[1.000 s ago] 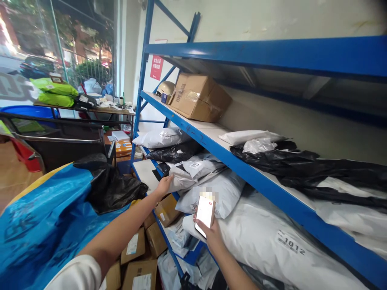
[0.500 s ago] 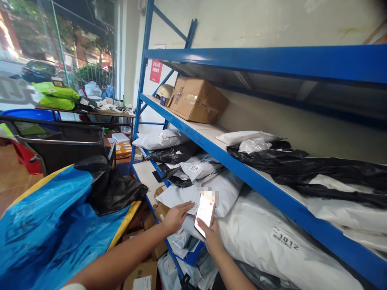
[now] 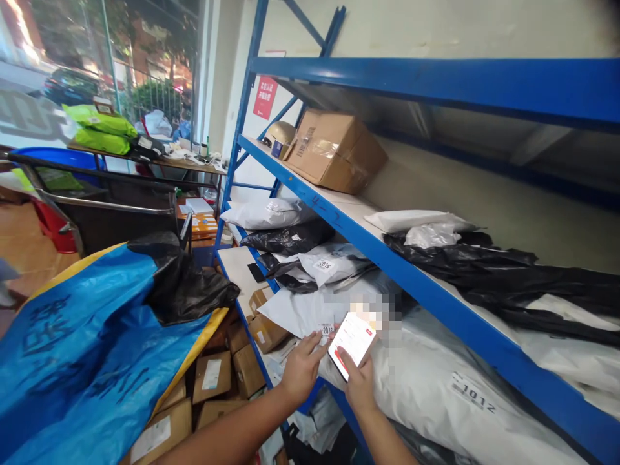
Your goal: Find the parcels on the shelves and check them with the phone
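My right hand [image 3: 362, 381] is wrapped around a smartphone [image 3: 352, 343], whose bright screen faces up with its thumb over the lower part. Close by on the left, my left hand [image 3: 306, 363] has its fingers stretched out at the edge of a label [image 3: 328, 330] reading 2018. That label lies on a grey-white mailing bag [image 3: 290, 311] on the shelf; whether the fingertips press on it I cannot tell. Above it rests another grey bag [image 3: 325, 263] marked 2016. To the right is a large white parcel bag [image 3: 426, 368] marked 1012.
A blue shelving rack [image 3: 310, 197] slants across the view, with a taped carton [image 3: 334, 152] and black bags [image 3: 475, 265] on its upper board. At left lies a blue sack [image 3: 82, 342] with yellow edges. Small cardboard boxes [image 3: 213, 374] crowd the floor.
Both hands and the phone have shifted right in the view. My left hand's fingers now reach the 2018 label, which shows more plainly. The view itself has moved slightly.
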Motion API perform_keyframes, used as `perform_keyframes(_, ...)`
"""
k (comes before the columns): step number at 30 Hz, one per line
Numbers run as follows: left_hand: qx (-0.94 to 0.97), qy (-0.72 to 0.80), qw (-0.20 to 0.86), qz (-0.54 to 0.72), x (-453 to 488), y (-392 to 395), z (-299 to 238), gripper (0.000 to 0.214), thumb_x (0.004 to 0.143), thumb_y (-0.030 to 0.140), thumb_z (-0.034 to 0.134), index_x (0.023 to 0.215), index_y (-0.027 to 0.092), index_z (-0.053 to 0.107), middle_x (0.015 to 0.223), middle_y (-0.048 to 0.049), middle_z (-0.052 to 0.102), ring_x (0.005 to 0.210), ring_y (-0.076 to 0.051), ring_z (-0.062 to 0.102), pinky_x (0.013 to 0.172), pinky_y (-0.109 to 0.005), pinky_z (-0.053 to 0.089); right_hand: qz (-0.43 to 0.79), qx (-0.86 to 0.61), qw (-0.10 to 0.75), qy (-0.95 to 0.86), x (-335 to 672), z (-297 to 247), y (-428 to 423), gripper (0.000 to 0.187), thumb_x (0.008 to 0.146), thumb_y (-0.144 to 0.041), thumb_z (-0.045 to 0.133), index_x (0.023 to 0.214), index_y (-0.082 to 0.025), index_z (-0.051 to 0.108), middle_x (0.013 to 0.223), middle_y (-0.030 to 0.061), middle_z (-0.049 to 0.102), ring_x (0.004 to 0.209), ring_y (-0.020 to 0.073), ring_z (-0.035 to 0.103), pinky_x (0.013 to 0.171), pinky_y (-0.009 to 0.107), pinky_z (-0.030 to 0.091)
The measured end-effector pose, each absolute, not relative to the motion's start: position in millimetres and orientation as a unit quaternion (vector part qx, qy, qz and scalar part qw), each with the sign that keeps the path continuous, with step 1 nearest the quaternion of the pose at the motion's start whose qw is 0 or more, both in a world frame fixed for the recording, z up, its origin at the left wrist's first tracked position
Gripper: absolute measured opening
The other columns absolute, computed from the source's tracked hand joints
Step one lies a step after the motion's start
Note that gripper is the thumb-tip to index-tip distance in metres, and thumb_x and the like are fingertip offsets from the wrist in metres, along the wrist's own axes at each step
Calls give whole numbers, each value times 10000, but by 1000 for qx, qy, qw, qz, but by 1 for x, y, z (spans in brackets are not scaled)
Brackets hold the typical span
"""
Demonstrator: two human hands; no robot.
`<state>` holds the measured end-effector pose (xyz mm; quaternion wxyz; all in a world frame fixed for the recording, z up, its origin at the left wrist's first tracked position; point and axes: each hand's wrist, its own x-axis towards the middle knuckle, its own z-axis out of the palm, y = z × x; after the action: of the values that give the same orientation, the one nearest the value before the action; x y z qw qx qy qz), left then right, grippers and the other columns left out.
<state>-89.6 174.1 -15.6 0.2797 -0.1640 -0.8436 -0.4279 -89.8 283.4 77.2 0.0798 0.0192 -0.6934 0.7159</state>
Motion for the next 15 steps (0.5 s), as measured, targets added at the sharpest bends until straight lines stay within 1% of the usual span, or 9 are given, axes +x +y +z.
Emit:
perform_keyframes(3, -169, -847, 260, -431, -86, 174, -11, 486, 839, 68, 433, 1261, 267, 571, 1296, -79, 602, 1214, -239, 546, 1010, -480, 476, 727, 21, 83, -681, -88, 77, 280, 448, 647, -409, 759, 1017, -180, 655, 1034, 116, 714, 1000, 285, 647, 951, 469, 491)
perform_keyframes(6, -174, -842, 264, -437, -84, 170, -5, 379, 846, 133, 492, 1181, 251, 623, 1256, -79, 631, 1188, -245, 561, 1019, -500, 463, 720, 30, 107, -685, -83, 77, 278, 444, 686, -424, 729, 1046, -182, 631, 1065, 118, 697, 1003, 292, 640, 972, 507, 466)
perform_keyframes(9, -181, -843, 289, -416, -81, 162, -1, 282, 865, 188, 500, 1075, 268, 671, 1151, -67, 680, 1058, -236, 612, 917, -465, 518, 684, 29, 174, -708, -79, 77, 278, 435, 716, -435, 704, 1054, -176, 617, 1109, 140, 676, 1052, 305, 614, 1008, 542, 422)
perform_keyframes(11, -186, -849, 290, -401, -78, 158, 0, 241, 868, 214, 502, 1004, 272, 693, 1112, -63, 686, 981, -226, 624, 834, -419, 539, 656, 38, 208, -725, -77, 78, 278, 421, 723, -428, 698, 1042, -167, 614, 1127, 162, 665, 1065, 315, 606, 996, 554, 427)
perform_keyframes(13, -187, -855, 282, -394, -76, 156, -1, 225, 862, 220, 507, 968, 260, 701, 1093, -73, 674, 959, -216, 621, 807, -378, 538, 635, 57, 220, -738, -76, 79, 278, 405, 734, -419, 687, 1039, -164, 611, 1140, 175, 658, 1073, 318, 604, 977, 550, 446)
perform_keyframes(15, -179, -866, 271, -381, -75, 156, 0, 235, 853, 218, 501, 976, 245, 699, 1021, -95, 657, 926, -216, 615, 772, -353, 534, 620, 73, 225, -748, -76, 81, 277, 395, 753, -408, 669, 1057, -164, 603, 1154, 176, 652, 1093, 314, 598, 969, 531, 460)
